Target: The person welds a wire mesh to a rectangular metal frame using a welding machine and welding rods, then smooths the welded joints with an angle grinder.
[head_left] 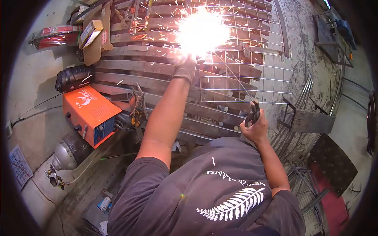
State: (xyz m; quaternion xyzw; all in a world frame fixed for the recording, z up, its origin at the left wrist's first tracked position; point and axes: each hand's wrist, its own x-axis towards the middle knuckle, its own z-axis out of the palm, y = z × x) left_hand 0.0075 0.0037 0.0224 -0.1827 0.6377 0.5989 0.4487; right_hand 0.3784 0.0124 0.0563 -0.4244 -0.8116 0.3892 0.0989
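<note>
My right hand [258,128] is closed around a black electrode holder [252,115]. From its jaw a thin welding rod [235,78] slants up and left into a very bright welding arc [202,33], which throws sparks in all directions. My left hand [185,69], in a work glove, reaches to the lower left edge of the glare; its fingers are washed out, so their grip does not show. Thin metal rods crossed into a grid [240,80] lie around and under the arc, on a slatted metal bench [130,65].
An orange welding machine [88,110] stands left, with a grey gas cylinder [71,151] below it. Pliers [138,104] hang by the bench's left side. An opened cardboard box [96,37] sits upper left. A metal bar [311,121] and several long rods [303,92] are at right.
</note>
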